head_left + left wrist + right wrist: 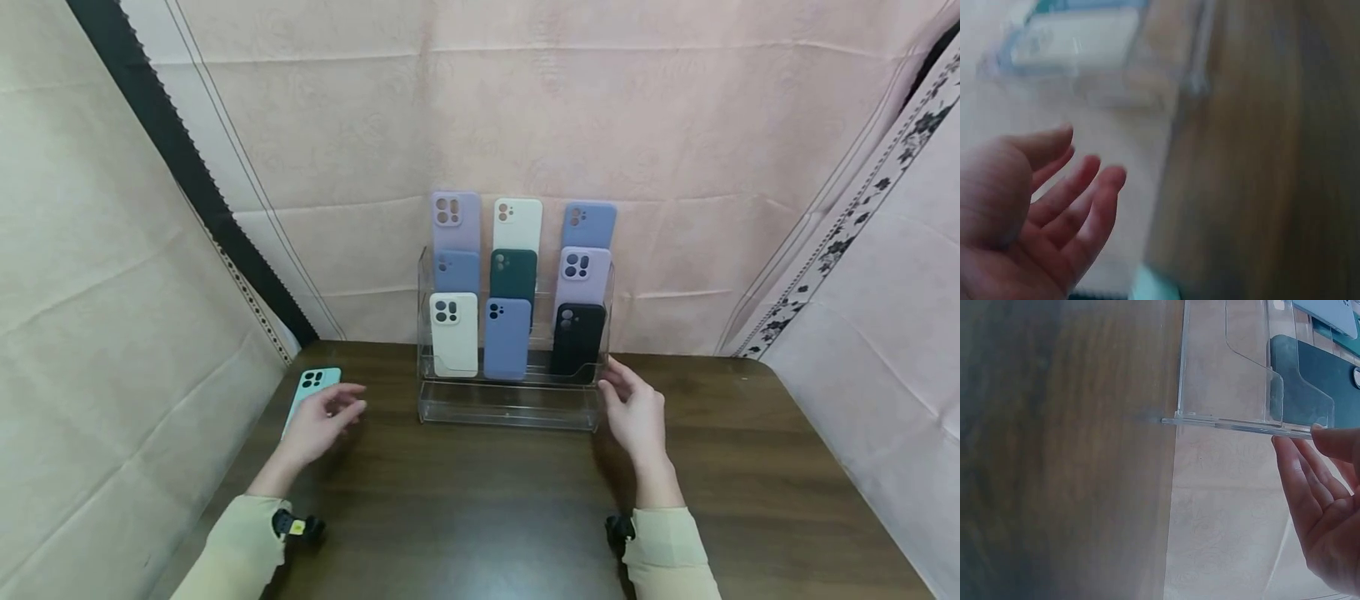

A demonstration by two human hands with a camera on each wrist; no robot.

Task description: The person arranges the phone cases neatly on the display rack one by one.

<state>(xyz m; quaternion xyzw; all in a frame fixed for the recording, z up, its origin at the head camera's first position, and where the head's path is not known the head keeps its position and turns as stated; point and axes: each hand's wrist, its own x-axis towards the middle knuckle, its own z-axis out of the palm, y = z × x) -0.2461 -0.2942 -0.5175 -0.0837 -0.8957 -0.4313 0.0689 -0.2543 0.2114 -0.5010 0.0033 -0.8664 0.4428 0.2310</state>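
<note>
A clear plastic display stand (506,408) holds phone cases in three rows, with a bare front tier at the bottom. My right hand (636,417) pinches the stand's right side wall; the right wrist view shows the thumb at its edge and the fingers outside. Beside that hand stands a black phone case (577,337). On the left, my left hand (318,425) hangs over the table with loosely bent fingers and nothing in them. A turquoise phone case (321,379) lies on the table just behind it, partly hidden by the hand.
The front row also has a white case (453,337) and a blue case (506,337). Behind are lilac, green, blue and white cases. The brown wooden table (480,508) ends at a pale cloth backdrop (337,167), with cloth on both sides.
</note>
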